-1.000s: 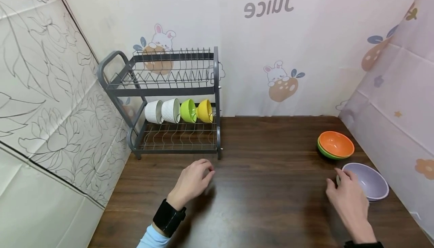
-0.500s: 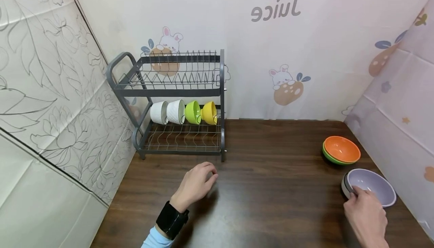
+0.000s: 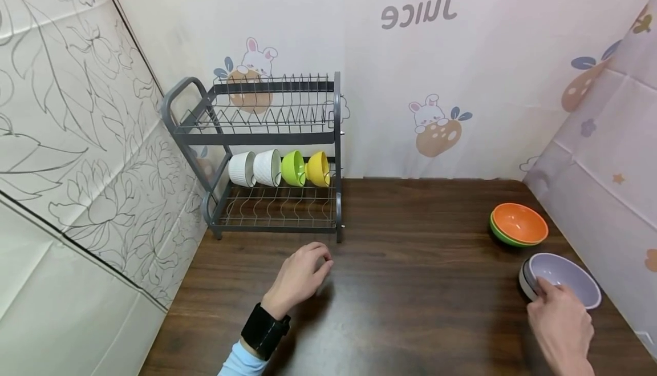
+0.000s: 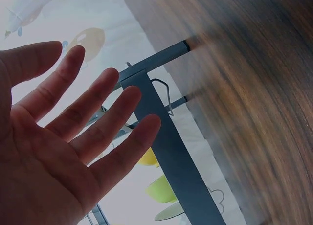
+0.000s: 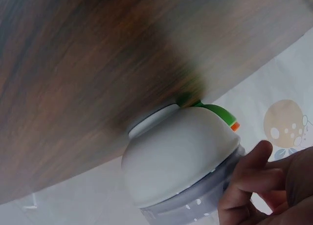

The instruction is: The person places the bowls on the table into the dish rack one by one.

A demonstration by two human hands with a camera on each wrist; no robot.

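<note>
My right hand [image 3: 562, 326] pinches the near left rim of a light purple bowl [image 3: 572, 279] at the right side of the table. That bowl sits nested in a white bowl [image 5: 178, 154], whose foot faces the tabletop in the right wrist view. Just behind them, an orange bowl [image 3: 520, 222] lies inside a green bowl [image 3: 504, 239]. My left hand [image 3: 299, 276] hovers over the table in front of the dish rack [image 3: 277, 229], holding nothing. In the left wrist view its fingers [image 4: 93, 102] are spread and gently bent.
On the rack's lower tier, two white cups [image 3: 255, 169], a lime green cup [image 3: 293, 169] and a yellow cup [image 3: 318, 169] lie on their sides in a row. Printed cloth walls [image 3: 380, 79] enclose the brown wooden table [image 3: 410, 284] at the back and sides.
My right hand has moved right and toward me, onto the purple bowl's rim, and has taken hold of it. The left hand has stayed nearly still; the head view has shifted slightly.
</note>
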